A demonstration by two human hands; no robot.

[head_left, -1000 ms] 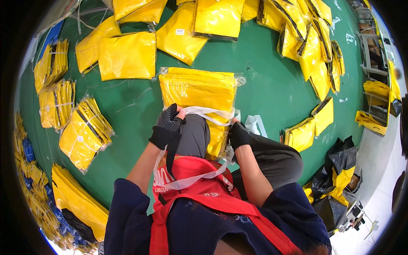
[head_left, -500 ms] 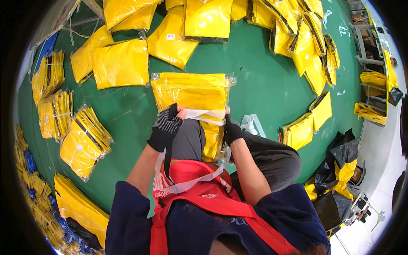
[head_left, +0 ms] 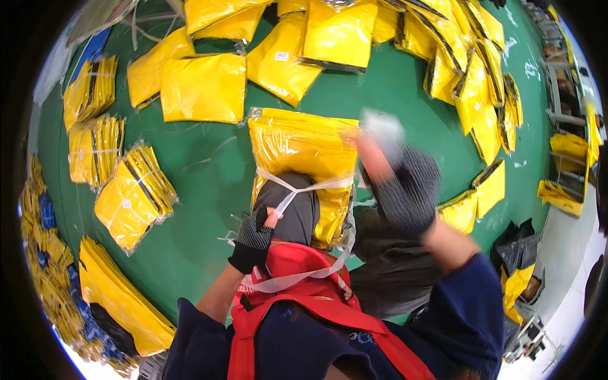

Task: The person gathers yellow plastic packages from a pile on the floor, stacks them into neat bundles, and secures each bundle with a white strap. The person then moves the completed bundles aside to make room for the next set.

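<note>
- Strap (head_left: 326, 185) crossed the bundle (head_left: 304, 136).
- My left hand (head_left: 255, 237) gripped it, fingers curled tight.
- My right hand (head_left: 410, 187) blurred; I couldn't tell its fingers' opening or hold.

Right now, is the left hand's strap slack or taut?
Taut: the white strap runs straight into a Y above the left hand.

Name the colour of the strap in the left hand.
The strap is white; the head view shows it best.

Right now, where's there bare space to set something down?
Mostly bare green surface lies left of your bundle, up to the tied stacks, and beyond your right hand, before the overlapping packets. Those packets crowd the view's top and upper right.
</note>
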